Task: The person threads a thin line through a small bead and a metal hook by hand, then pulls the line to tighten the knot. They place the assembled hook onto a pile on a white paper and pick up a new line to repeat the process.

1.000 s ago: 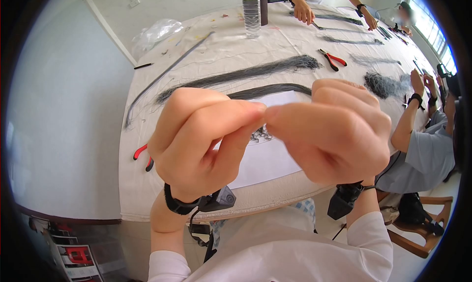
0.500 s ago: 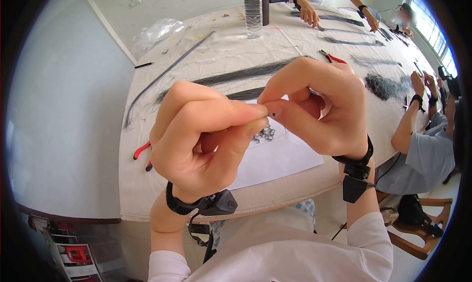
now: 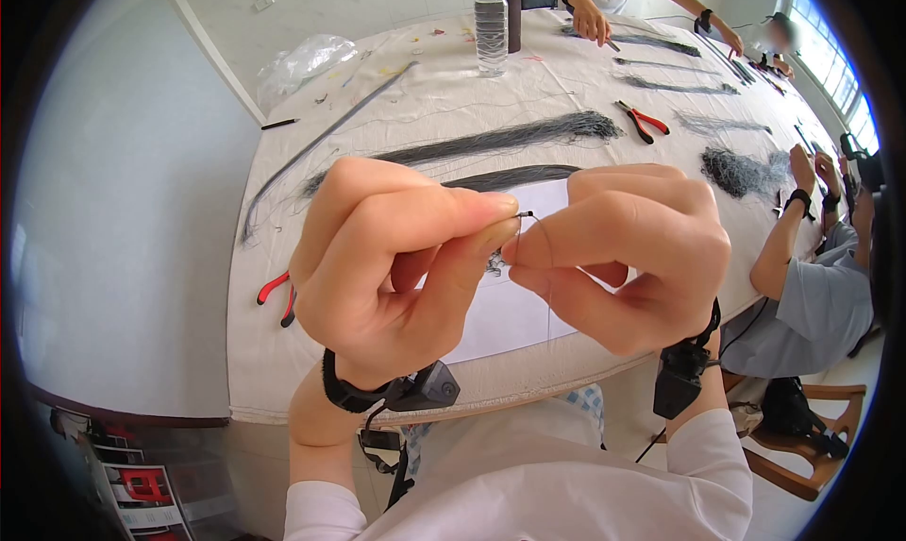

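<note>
My left hand (image 3: 396, 258) pinches a thin dark wire with a small black piece (image 3: 526, 214) at its fingertips. From that piece the wire (image 3: 551, 248) curves round in a loop beside my right hand (image 3: 623, 253), whose thumb and forefinger are pinched on the wire just below. Both hands are above a white sheet of paper (image 3: 510, 329). Small metal rings (image 3: 494, 263) lie on the paper, mostly hidden behind the fingers. A dark bundle of wires (image 3: 510, 177) lies at the paper's far edge.
Beyond lie a longer wire bundle (image 3: 472, 139), red-handled pliers (image 3: 645, 123) and a water bottle (image 3: 491, 31). Other red handles (image 3: 274, 288) show left of my left hand. A co-worker's hand (image 3: 591, 22) works at the far side; another person (image 3: 802, 277) sits at the right.
My right hand has moved down and slightly right, away from the black piece. The wire loop now shows between the hands, and the pliers behind are uncovered.
</note>
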Demonstrator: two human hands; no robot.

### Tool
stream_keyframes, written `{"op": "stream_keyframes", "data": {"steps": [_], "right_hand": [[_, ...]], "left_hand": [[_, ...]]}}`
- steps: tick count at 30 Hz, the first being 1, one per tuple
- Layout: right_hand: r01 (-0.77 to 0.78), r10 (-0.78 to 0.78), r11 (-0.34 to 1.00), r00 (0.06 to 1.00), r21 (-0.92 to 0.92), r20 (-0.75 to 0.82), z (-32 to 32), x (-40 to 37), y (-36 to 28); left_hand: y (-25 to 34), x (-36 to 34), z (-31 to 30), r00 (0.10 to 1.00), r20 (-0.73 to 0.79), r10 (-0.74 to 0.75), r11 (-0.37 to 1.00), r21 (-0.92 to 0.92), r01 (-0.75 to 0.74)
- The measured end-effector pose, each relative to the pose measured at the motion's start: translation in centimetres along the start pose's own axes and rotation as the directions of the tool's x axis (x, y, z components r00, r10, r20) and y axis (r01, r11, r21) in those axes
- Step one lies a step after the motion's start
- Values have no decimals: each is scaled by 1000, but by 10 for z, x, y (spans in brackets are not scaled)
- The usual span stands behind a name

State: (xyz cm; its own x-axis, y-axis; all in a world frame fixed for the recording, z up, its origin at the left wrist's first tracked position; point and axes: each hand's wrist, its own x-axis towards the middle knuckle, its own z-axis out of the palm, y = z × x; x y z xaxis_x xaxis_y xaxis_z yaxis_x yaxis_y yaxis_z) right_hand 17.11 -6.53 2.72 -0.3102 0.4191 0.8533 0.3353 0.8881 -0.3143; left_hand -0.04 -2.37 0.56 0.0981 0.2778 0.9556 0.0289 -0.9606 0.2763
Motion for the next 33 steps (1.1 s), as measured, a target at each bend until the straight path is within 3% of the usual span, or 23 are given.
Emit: {"op": "stream_keyframes", "data": {"steps": [5,12,14,18,21,23,26,30,33], "right_hand": [[212,-214,973,977,-92,-12,-2,0,2],[199,-215,966,973,-165,-82,-7,1,0],[88,-106,972,992,-217,-73,-12,1,-3],[-38,29,975,998,-217,-48,-14,3,-8],[-218,229,966,971,143,-69,-9,0,8],[-242,251,959,967,147,-42,-8,1,11],[-256,256,957,966,138,12,-9,4,13],[-297,293,946,955,130,48,-5,3,9],[-251,245,964,967,94,64,-4,1,9]], "left_hand": [[0,-1,0,1000,10,-11,1000,16,11],[2,3,-2,996,85,-4,999,51,0],[3,3,-2,984,172,52,997,55,-62],[1,3,-2,979,191,73,996,42,-82],[3,3,-3,980,189,56,998,30,-63],[7,2,-4,985,171,-3,999,41,-4],[1,2,-4,987,148,62,997,28,-67],[6,-1,-6,990,144,-2,997,74,-9],[1,-1,-2,1000,24,-5,1000,4,5]]}}
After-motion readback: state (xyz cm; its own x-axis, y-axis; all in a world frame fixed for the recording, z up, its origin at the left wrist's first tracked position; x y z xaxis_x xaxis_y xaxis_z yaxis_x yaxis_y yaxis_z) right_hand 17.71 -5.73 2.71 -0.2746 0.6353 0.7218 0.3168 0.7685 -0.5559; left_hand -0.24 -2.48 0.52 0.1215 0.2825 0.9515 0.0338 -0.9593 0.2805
